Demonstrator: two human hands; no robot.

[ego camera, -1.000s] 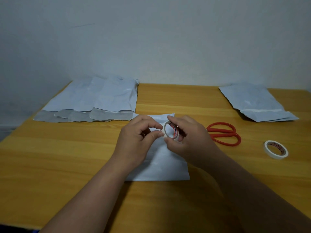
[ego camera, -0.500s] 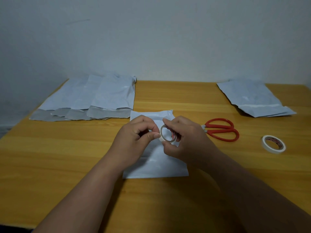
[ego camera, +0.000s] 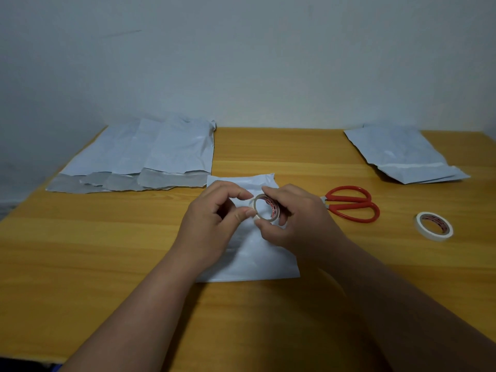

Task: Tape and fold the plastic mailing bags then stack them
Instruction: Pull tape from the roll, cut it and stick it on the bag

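Note:
A white plastic mailing bag (ego camera: pixel 257 259) lies flat on the wooden table (ego camera: pixel 80 251) in front of me, partly under my hands. My right hand (ego camera: pixel 298 224) grips a small roll of clear tape (ego camera: pixel 265 210) upright above the bag. My left hand (ego camera: pixel 212 224) has its thumb and forefinger curled at the roll's left rim, picking at the tape's edge. Whether a strip is lifted is too small to tell.
Several unfolded mailing bags (ego camera: pixel 150 157) lie overlapped at the back left. A small stack of bags (ego camera: pixel 402 157) sits at the back right. Red-handled scissors (ego camera: pixel 351 204) lie right of my hands, and a second tape roll (ego camera: pixel 433 226) lies further right.
My hands stay on the tape roll above the bag. The left fingertips have shifted slightly along the roll's rim; the roll has turned a little.

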